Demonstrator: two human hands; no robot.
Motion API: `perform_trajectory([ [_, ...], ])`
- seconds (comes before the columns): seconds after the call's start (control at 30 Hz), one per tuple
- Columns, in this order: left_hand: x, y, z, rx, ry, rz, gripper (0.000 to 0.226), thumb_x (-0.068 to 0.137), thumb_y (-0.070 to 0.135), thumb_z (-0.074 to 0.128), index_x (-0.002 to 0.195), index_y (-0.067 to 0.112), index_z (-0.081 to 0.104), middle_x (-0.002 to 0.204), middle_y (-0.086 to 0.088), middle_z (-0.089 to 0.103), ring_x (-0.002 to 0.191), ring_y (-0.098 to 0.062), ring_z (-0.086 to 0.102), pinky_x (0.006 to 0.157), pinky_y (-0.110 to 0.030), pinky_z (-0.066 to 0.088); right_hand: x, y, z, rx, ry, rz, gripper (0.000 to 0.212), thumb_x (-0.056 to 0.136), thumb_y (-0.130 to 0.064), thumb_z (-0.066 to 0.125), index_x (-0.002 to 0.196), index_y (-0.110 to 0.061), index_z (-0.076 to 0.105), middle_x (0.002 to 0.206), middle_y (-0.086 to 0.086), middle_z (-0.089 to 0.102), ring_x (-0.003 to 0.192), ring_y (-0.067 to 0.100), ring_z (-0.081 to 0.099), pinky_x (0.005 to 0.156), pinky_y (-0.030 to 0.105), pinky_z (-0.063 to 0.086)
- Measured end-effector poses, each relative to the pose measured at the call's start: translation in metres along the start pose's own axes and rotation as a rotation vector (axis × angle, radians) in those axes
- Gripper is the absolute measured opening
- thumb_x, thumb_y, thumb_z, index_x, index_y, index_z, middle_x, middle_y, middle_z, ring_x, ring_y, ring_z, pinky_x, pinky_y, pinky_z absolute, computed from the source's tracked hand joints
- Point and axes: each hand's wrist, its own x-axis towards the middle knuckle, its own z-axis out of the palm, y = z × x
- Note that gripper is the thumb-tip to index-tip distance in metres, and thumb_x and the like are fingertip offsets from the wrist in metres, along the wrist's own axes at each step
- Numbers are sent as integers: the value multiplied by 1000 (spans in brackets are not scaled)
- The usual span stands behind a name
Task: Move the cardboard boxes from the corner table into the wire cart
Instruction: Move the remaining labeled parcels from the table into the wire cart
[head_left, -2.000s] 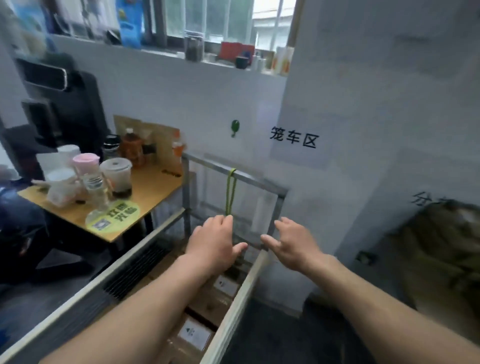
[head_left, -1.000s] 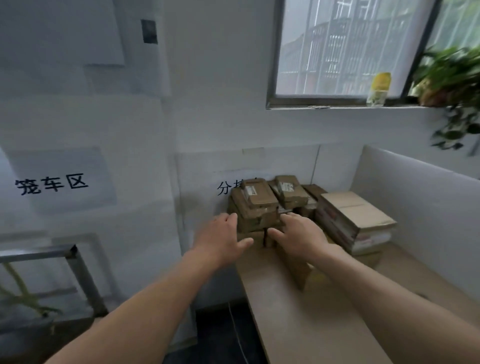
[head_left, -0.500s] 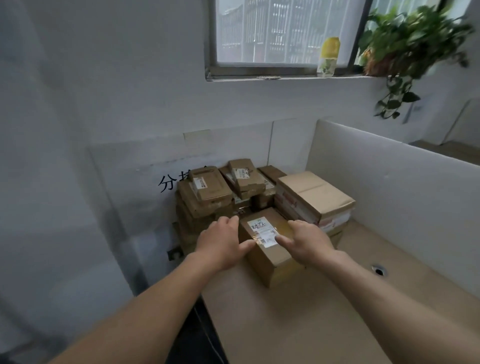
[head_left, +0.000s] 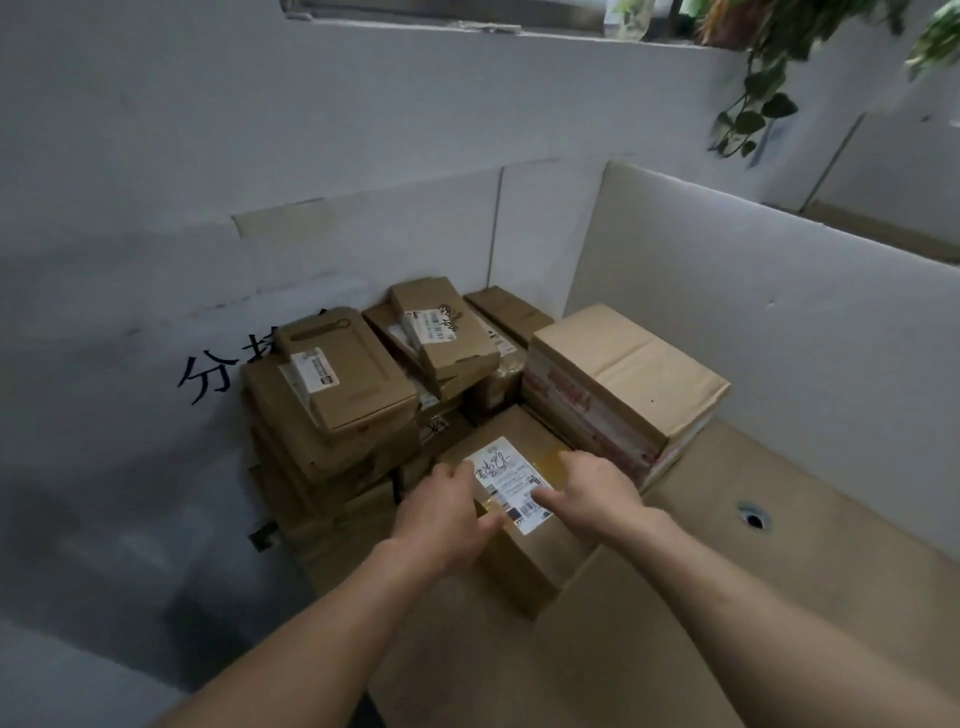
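Both hands on the labelled box (head_left: 522, 566), front of the pile on the corner table (head_left: 779, 582). Left hand (head_left: 447, 512) sits on its top left edge, thumb on top; fingertips hidden, so can't tell if they hook the side. Right hand (head_left: 592, 491) lies loose and flat on top, thumb on the shipping label (head_left: 506, 480), no grip yet. Small-box stack (head_left: 353, 374) sits beyond the left fingertips, big carton (head_left: 623, 374) just right of the right fingers. The box looks like stiff corrugated, probably light to moderate, with slick tape on top. I'd squeeze the opposite side walls low, palms in, not the top. Wire cart not in view.
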Motion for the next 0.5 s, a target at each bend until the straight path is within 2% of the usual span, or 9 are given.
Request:
perform_trajectory([
  [0.1,17,-9,15,-21,-31,0,75,85,56,68,149,32,36,146,2,46,124,-18,54,89,-31,48,19,3,10,-42,-47,31,42,85,-60,67,110,-27,59,113,-1,60,92,16,57,71,32,49],
  [0.17,26,-17,23,-54,-50,-1,70,85,54,69,145,34,39,143,3,46,121,-17,54,84,-28,45,28,5,17,-48,-71,62,44,83,-62,69,108,-28,58,111,-2,57,92,16,55,75,34,52],
  [0.3,41,-29,32,-100,-66,13,66,86,53,68,142,34,39,141,2,40,119,-17,54,81,-24,43,39,8,30,-86,-41,89,75,70,-72,72,130,-31,54,127,0,52,112,22,50,94,40,50],
  [0.4,46,-33,31,-108,-49,12,64,87,52,69,141,32,42,141,2,38,118,-17,54,79,-22,41,40,7,35,-104,-18,138,103,54,-84,71,139,-32,47,133,3,49,116,24,47,93,40,48],
  [0.5,42,-36,29,-135,-40,-3,66,85,47,73,141,30,42,141,2,39,118,-18,55,84,-25,46,32,10,40,-65,-53,176,125,42,-91,70,147,-30,40,138,3,46,120,24,47,93,39,50],
])
